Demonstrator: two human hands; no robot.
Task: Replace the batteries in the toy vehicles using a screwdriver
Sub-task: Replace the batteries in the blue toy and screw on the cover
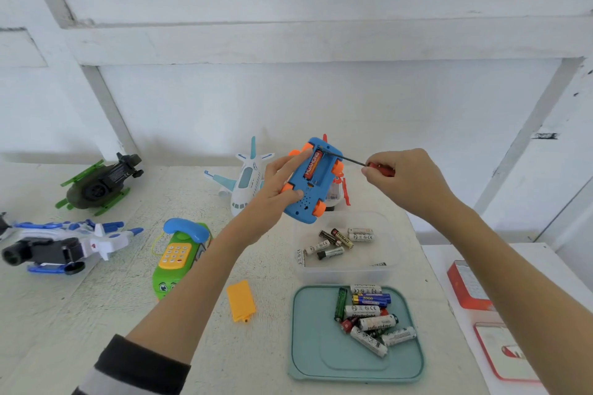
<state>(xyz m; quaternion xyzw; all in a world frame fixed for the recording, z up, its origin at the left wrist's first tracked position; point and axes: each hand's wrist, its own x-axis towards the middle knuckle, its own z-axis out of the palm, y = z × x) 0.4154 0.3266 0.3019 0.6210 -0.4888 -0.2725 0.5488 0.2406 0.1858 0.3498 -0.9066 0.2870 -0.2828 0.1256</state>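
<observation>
White boards are backing the pale table [134,314] I am working over. From the head view, my left hand [276,184] is gripping the blue toy car [313,181] belly-up above the table, its bay tilted toward me, a red battery [313,164] exposed. My right hand [404,178] is pinching the red-handled screwdriver [369,165], probably levering that cell out toward the clear tub [345,272] below.

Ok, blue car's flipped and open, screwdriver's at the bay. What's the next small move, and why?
Probably lever the battery out with the screwdriver. The left hand holds the car underside up, the bay is uncovered with one red battery seated, and the right hand has the tip at the bay's far edge. The orange cover already lies on the table.
</observation>
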